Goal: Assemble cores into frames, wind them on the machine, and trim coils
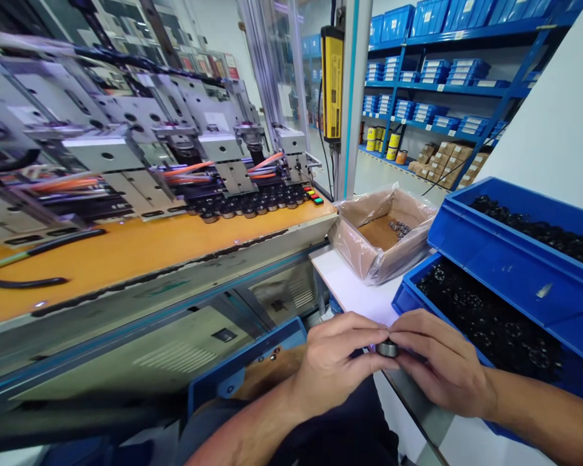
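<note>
As far as can be seen, holding one small round part (387,349), metallic around the side and dark on top, in a narrow two-handed pinch. Bracing it with thumb and fingers of the left hand (337,356) on one side, and with thumb and fingers of the right hand (442,366) on the other. Fingertips nearly meeting over the top; cannot tell whether turning, pressing or only steadying. Step in hand, as judged: close handwork on a single piece, off any support, near the edge of the white table (342,288). For the next move, calling for an even, light squeeze, a level part and at least one secure pinch during any change of grip; at risk of slipping toward the lap if loosened on both sides together. Just beyond the right hand, a lower blue bin (418,275) of black parts (490,317), with an upper blue bin (505,272) overlapping it. Farther out, a plastic-lined box (369,259) with small metal pieces (399,228) inside. Across to the left, on the orange bench top (175,249), clustered round pieces (252,206) beside the machine fixtures (236,175).
</note>
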The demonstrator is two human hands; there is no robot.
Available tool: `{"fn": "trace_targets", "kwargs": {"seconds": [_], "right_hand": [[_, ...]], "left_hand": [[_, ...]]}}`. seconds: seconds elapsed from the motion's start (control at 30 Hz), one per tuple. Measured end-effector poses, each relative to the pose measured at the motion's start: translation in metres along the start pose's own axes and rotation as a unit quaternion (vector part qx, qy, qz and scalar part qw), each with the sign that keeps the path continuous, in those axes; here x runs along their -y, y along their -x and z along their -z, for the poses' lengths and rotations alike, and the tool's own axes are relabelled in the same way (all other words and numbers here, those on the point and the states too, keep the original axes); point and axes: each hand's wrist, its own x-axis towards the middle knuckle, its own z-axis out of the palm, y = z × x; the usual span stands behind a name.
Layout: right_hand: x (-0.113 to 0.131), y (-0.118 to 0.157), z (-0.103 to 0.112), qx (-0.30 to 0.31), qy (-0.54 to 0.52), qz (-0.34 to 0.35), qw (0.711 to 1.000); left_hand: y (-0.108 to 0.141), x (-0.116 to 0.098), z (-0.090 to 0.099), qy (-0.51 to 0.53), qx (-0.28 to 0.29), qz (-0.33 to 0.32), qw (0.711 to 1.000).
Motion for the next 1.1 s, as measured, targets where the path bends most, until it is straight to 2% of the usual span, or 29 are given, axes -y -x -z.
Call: {"fn": "trace_targets", "kwargs": {"seconds": [0.1,0.13,0.2,0.23,0.3,0.4,0.5,0.57,0.6,0.67,0.73,0.8,0.87,0.93,1.1], "right_hand": [[0.001,0.002,0.0,0.011,-0.011,-0.01,1.0],[0.001,0.002,-0.001,0.009,-0.009,-0.009,1.0],[0.0,0.003,-0.001,0.0,0.005,0.001,1.0],[-0.001,0.002,-0.001,-0.005,0.015,0.005,1.0],[-0.003,0.002,0.0,-0.011,0.036,0.012,0.999],[-0.004,0.001,0.001,-0.012,0.045,0.016,0.999],[-0.005,0.0,0.002,-0.005,0.037,0.007,0.999],[-0.005,0.0,0.003,-0.003,0.027,-0.002,1.0],[-0.005,-0.001,0.003,-0.003,0.024,-0.005,1.0],[-0.006,-0.001,0.004,-0.005,0.022,-0.008,1.0],[-0.005,-0.001,0.004,-0.008,0.024,-0.012,1.0],[-0.005,-0.001,0.003,-0.009,0.023,-0.013,1.0],[-0.005,0.0,0.002,-0.009,0.021,-0.014,1.0],[-0.004,0.0,0.002,-0.003,0.02,-0.016,1.0],[-0.001,0.0,0.003,0.02,0.009,-0.025,0.999]], "left_hand": [[0.003,0.0,0.0,-0.007,-0.016,-0.015,1.0],[0.006,0.001,-0.002,0.014,-0.028,0.003,1.0],[0.012,0.005,-0.009,0.099,-0.044,0.081,0.991],[0.015,0.007,-0.013,0.165,-0.046,0.131,0.976],[0.017,0.01,-0.019,0.305,-0.033,0.222,0.925],[0.015,0.013,-0.025,0.435,-0.01,0.278,0.856],[0.013,0.013,-0.026,0.475,0.0,0.307,0.825],[0.014,0.015,-0.025,0.479,0.009,0.318,0.818],[0.015,0.016,-0.023,0.468,0.015,0.312,0.827],[0.015,0.019,-0.018,0.397,0.025,0.268,0.877],[0.014,0.021,-0.011,0.264,0.033,0.18,0.947],[0.01,0.021,-0.004,0.123,0.042,0.075,0.989],[0.005,0.02,0.001,0.031,0.049,-0.006,0.998],[0.001,0.018,0.004,-0.009,0.048,-0.048,0.998],[0.001,0.016,-0.002,-0.011,0.032,-0.074,0.997]]}}
